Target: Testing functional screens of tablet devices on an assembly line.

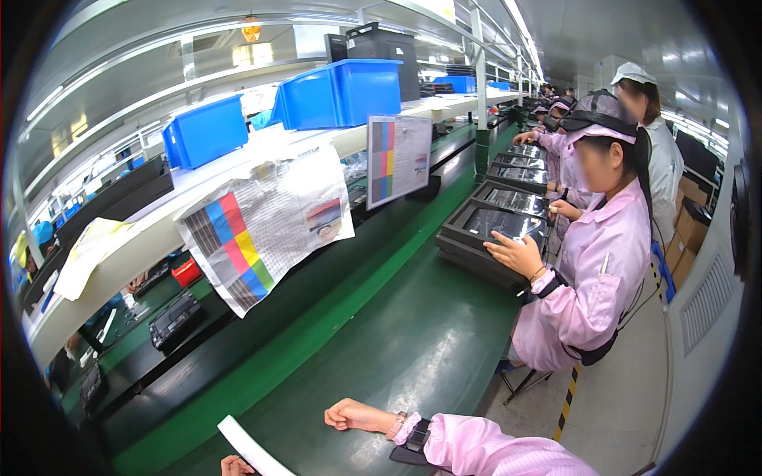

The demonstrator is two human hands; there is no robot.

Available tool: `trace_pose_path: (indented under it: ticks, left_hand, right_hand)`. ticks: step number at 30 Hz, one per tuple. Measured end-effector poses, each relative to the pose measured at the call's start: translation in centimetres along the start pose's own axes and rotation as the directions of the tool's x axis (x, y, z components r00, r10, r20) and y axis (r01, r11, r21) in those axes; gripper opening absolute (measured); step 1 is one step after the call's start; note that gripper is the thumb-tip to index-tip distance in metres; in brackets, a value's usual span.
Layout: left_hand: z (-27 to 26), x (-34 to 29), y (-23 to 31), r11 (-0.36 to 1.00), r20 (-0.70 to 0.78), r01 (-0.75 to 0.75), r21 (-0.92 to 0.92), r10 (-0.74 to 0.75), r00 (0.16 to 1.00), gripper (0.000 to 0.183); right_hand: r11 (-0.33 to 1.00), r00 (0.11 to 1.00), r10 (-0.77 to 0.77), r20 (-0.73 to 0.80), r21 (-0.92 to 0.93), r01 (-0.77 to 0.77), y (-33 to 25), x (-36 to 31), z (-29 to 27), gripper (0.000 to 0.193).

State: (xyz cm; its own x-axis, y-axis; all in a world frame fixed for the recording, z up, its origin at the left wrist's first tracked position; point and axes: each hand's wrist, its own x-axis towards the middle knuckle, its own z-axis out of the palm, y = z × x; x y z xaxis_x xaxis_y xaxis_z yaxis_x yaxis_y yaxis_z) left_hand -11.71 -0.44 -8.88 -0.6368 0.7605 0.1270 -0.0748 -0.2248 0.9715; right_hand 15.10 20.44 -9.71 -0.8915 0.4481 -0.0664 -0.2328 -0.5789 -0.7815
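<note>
My right hand (349, 414) is over the green bench surface (373, 349), its fingers curled into a loose fist with nothing showing in them. A pink sleeve and a black wrist strap are behind it. At the lower edge, only the curled fingers of my left hand (236, 466) show; the rest is cut off. Right beside those fingers a white strip (252, 447) slants down out of view. Whether the left fingers grip that strip, I cannot tell.
At the right, a person in pink (607, 254) handles a dark tablet-like panel (500, 224) in a stacked black tray (476, 258). More people sit beyond. Blue bins (341, 94) line the shelf, with a colour-striped sheet (266, 230) hanging below. A black device (175, 321) lies at far left.
</note>
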Motion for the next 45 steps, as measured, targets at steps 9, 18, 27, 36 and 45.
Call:
trace_pose_path:
  ticks: [9,18,27,36,45]
  left_hand:
    - [0.3,0.2,0.1,0.999,0.025,0.031,0.041,-0.032,0.999,0.016]
    - [0.0,0.2,0.2,0.993,0.008,0.073,0.089,-0.074,0.997,0.014]
    - [-1.2,0.2,-0.4,0.993,0.005,0.088,0.084,-0.088,0.996,0.014]
    - [-0.8,0.0,-0.1,0.994,0.004,0.075,0.085,-0.075,0.997,0.015]
    - [-0.3,-0.4,0.3,0.997,0.001,0.045,0.067,-0.045,0.999,0.016]
  right_hand:
    - [1.000,1.000,0.005,-0.007,-0.009,-0.006,0.1,0.4,-0.3,0.020]
    - [0.999,1.000,-0.022,0.001,-0.023,0.022,0.0,0.2,0.1,0.019]
    - [0.999,1.000,-0.024,-0.010,-0.036,0.024,0.4,0.2,-0.3,0.018]
    - [0.999,1.000,-0.022,0.005,-0.040,0.022,0.2,0.1,-0.2,0.018]
    - [0.999,0.998,-0.037,0.042,0.005,0.037,0.4,0.0,-0.5,0.019]
